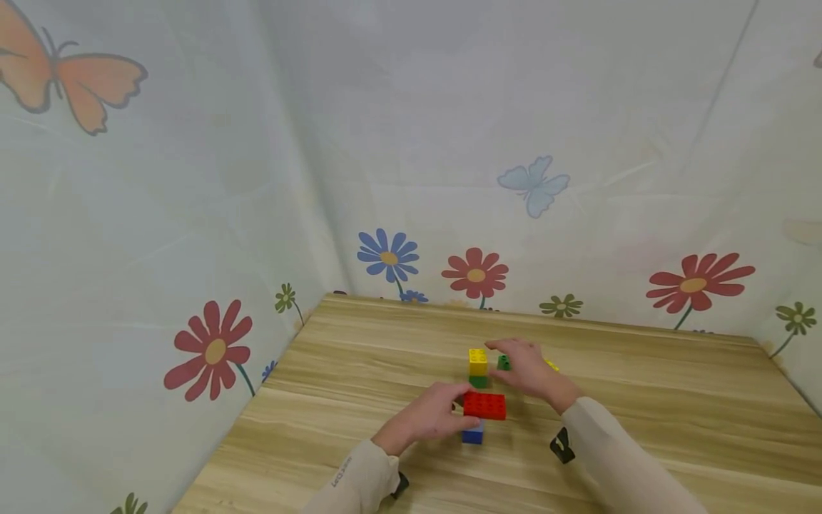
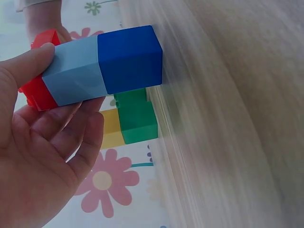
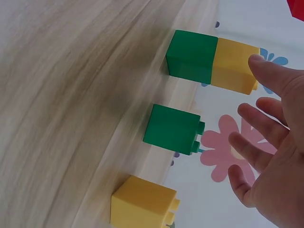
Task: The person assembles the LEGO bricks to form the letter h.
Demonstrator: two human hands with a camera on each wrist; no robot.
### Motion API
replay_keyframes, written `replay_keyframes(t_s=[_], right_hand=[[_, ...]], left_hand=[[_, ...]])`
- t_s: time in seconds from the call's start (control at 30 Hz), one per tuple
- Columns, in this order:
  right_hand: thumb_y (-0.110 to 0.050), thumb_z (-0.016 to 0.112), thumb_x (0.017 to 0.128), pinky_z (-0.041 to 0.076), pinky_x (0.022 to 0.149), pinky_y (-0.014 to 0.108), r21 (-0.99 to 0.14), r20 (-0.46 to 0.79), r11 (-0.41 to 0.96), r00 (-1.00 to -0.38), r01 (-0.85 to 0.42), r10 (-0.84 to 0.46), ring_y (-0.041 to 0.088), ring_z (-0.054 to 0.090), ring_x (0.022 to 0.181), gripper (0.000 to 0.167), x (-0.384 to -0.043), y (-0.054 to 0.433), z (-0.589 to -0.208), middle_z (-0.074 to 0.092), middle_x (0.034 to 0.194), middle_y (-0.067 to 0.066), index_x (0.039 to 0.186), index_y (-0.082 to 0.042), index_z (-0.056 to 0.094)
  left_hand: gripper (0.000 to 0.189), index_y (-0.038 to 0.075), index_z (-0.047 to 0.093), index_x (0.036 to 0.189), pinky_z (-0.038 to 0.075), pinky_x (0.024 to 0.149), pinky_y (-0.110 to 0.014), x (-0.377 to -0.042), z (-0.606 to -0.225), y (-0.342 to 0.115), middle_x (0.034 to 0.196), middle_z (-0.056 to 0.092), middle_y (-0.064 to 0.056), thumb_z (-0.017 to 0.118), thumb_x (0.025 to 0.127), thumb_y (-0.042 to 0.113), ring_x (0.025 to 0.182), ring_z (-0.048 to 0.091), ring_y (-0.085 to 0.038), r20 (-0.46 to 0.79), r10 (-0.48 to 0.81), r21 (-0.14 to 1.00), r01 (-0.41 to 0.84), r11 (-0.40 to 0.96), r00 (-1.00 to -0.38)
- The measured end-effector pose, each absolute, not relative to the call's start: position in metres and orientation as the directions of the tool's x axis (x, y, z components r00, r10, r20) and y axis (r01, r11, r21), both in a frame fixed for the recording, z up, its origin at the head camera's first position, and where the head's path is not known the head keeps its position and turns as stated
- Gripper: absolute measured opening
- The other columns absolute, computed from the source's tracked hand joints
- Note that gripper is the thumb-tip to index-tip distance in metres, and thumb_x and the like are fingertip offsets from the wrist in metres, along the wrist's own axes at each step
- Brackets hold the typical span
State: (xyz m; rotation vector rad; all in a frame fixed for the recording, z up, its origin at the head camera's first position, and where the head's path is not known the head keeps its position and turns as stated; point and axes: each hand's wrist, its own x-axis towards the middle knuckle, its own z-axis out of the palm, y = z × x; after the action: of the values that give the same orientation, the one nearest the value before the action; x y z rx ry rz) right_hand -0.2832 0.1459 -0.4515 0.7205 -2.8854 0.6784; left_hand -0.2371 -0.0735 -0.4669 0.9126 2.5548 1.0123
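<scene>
My left hand (image 1: 429, 415) holds an upright stack of toy building bricks. Its top is a long red brick (image 1: 486, 406), above a light blue brick (image 2: 76, 71) and a dark blue brick (image 2: 130, 59). The thumb lies at the red and light blue bricks, fingers curled on the other side. Whether the stack touches the table, I cannot tell. My right hand (image 1: 528, 367) has relaxed, spread fingers and grips nothing. In the right wrist view its thumb overlaps a yellow brick (image 3: 233, 65) stacked on a green brick (image 3: 191, 56); contact is unclear.
A single green brick (image 3: 170, 128) stands right of the yellow and green stack, partly hidden by the right hand in the head view. Farther right is another yellow brick (image 3: 142, 202). The wooden table (image 1: 674, 400) meets a flower-printed cloth (image 1: 610, 228) behind and at the left.
</scene>
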Motion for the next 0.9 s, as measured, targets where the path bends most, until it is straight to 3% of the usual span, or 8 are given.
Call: replay_keyframes(t_s=[0.43, 0.9], right_hand=[[-0.027, 0.073, 0.084, 0.025, 0.097, 0.059, -0.437, 0.157, 0.776, -0.888, -0.455, -0.432, 0.033, 0.047, 0.119, 0.056, -0.295, 0.138, -0.462, 0.057, 0.129, 0.009, 0.132, -0.006, 0.054], [-0.026, 0.074, 0.083, 0.028, 0.092, 0.055, -0.449, 0.174, 0.764, -0.884, -0.463, -0.433, 0.028, 0.055, 0.106, 0.043, -0.297, 0.135, -0.465, 0.065, 0.112, 0.004, 0.121, -0.01, 0.061]], left_hand=[[0.026, 0.022, 0.06, 0.108, 0.045, 0.07, -0.022, -0.236, -0.465, -0.073, 0.093, 0.061, 0.017, 0.068, 0.087, 0.035, 0.081, 0.055, -0.001, -0.001, 0.632, 0.679, 0.464, 0.569, -0.775], [0.026, 0.02, 0.06, 0.108, 0.045, 0.069, -0.023, -0.236, -0.464, -0.073, 0.093, 0.062, 0.016, 0.069, 0.087, 0.033, 0.081, 0.056, -0.002, -0.005, 0.631, 0.698, 0.448, 0.558, -0.776]])
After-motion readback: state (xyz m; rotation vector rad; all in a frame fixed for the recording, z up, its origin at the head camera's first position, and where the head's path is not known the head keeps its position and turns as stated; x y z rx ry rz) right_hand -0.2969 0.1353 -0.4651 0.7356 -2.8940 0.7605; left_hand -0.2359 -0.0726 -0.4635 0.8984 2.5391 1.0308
